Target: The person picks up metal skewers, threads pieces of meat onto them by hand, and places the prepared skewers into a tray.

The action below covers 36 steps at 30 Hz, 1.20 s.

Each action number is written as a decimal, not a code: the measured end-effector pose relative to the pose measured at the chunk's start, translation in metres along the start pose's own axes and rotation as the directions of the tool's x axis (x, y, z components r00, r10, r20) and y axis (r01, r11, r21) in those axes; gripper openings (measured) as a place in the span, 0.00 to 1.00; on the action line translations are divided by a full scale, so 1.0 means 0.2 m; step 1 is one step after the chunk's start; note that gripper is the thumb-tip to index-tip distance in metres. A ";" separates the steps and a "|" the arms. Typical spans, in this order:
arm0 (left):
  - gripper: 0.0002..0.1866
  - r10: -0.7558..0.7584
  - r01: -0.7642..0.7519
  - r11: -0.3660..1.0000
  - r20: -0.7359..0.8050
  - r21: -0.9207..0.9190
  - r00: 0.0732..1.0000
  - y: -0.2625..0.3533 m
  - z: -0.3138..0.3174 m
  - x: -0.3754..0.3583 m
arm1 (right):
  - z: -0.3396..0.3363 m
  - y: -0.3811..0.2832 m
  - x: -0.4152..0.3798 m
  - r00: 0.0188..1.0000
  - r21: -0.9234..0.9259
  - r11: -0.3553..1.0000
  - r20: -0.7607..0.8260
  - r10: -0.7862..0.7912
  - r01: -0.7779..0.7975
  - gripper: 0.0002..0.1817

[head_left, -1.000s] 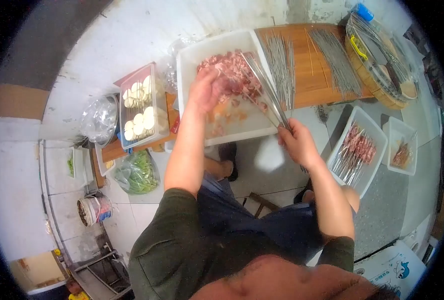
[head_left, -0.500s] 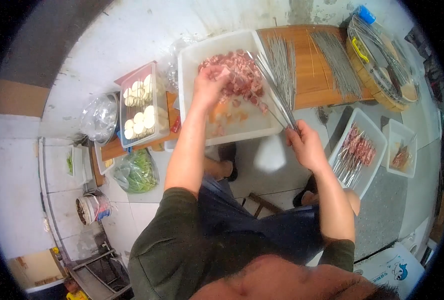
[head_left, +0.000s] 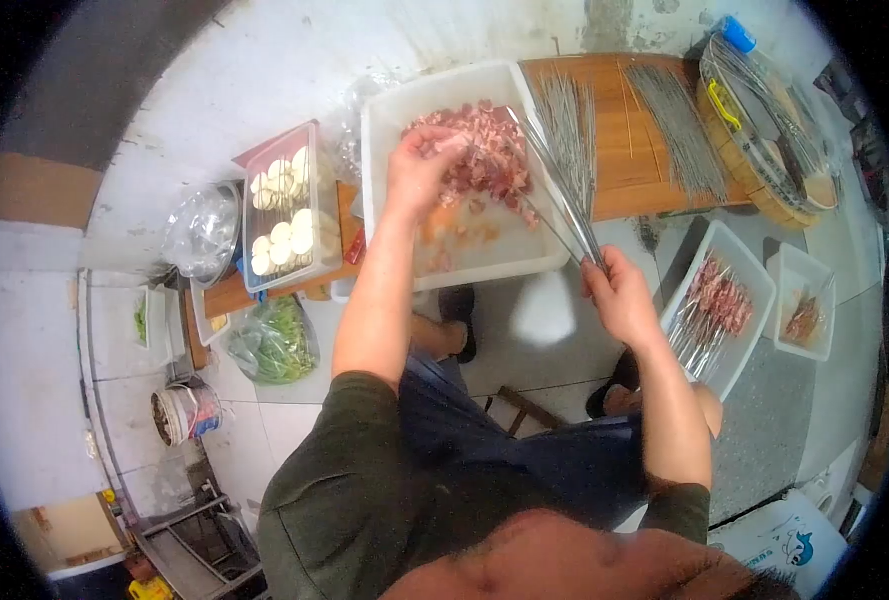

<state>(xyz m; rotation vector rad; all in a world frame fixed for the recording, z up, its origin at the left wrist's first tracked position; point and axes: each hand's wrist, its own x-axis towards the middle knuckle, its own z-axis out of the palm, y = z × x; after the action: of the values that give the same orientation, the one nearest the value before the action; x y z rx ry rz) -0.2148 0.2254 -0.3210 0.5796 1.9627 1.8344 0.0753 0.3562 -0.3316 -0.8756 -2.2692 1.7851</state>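
Cut raw meat pieces (head_left: 490, 150) lie heaped in a large white tub (head_left: 370, 150). My left hand (head_left: 417, 170) is over the heap's left side, its fingers pinched on a piece of meat. My right hand (head_left: 617, 290) grips a bundle of metal skewers (head_left: 565, 190) by their lower ends, beyond the tub's near right corner. The bundle slants up and left over the tub's right side. One skewer splits off from the bundle towards the meat, with a small piece of meat near it.
Loose skewers (head_left: 673, 130) lie on the wooden board (head_left: 610, 150). A tray of skewered meat (head_left: 750, 262) and a smaller tub (head_left: 827, 275) stand right. At left are a box of skewered white slices (head_left: 327, 235), bagged greens (head_left: 273, 340) and a bucket (head_left: 205, 410).
My right hand has moved slightly right and down with the skewers. My left hand stays over the meat with only a small shift. The view has shifted a little.
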 end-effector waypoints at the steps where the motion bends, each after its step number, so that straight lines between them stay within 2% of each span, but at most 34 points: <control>1: 0.15 -0.007 0.007 1.000 0.007 -0.008 1.000 0.02 0.00 -0.01 | 0.00 0.00 0.00 1.000 0.004 1.000 -0.003 0.014 -0.014 0.10; 3: 0.15 -0.023 0.024 0.999 0.023 -0.025 0.999 0.05 0.00 -0.02 | 0.00 0.02 0.01 1.000 0.012 1.000 -0.005 0.025 -0.025 0.10; 9: 0.20 0.117 -0.114 0.992 0.043 -0.061 0.992 -0.03 -0.02 0.03 | 0.00 0.04 0.01 1.000 0.019 1.000 0.003 0.003 -0.003 0.09; 12: 0.21 0.029 -0.019 0.987 0.058 -0.158 0.998 0.01 -0.02 0.01 | 0.01 0.03 0.00 1.000 0.029 1.000 0.011 -0.005 0.005 0.08; 15: 0.16 -0.046 0.043 0.967 -0.007 -0.251 0.999 -0.03 -0.01 0.03 | 0.03 0.04 0.00 0.999 0.081 0.996 0.017 -0.031 0.029 0.09; 18: 0.14 -0.050 0.040 0.909 -0.015 -0.415 0.999 -0.06 -0.01 0.04 | 0.03 0.05 0.00 0.998 0.068 0.996 0.017 -0.057 0.056 0.09; 24: 0.14 -0.060 0.045 0.884 -0.018 -0.466 0.998 -0.08 0.00 0.03 | 0.05 0.04 -0.01 0.999 0.093 0.996 0.036 -0.012 0.008 0.09; 27: 0.14 -0.131 0.138 0.863 0.050 -0.487 0.990 -0.07 0.00 0.01 | 0.05 0.05 0.01 0.999 0.079 0.997 0.038 0.018 -0.021 0.10; 30: 0.13 -0.080 0.157 0.837 0.166 -0.524 0.983 -0.06 0.01 0.02 | 0.06 0.04 0.01 0.999 0.079 0.996 0.037 0.029 -0.032 0.10; 32: 0.13 -0.093 0.163 0.837 0.158 -0.523 0.983 -0.04 0.00 0.01 | 0.07 0.06 0.01 0.999 0.097 0.995 0.036 -0.003 0.000 0.10; 36: 0.12 -0.095 0.155 0.810 0.134 -0.566 0.986 -0.06 -0.02 0.03 | 0.06 0.04 0.01 0.999 0.102 0.994 0.033 0.029 -0.032 0.11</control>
<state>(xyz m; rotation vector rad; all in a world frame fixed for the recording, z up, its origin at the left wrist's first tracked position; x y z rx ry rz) -0.2225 0.2241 -0.3330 0.3257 1.2369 2.1224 0.0717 0.3473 -0.3435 -0.8739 -2.1715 1.9225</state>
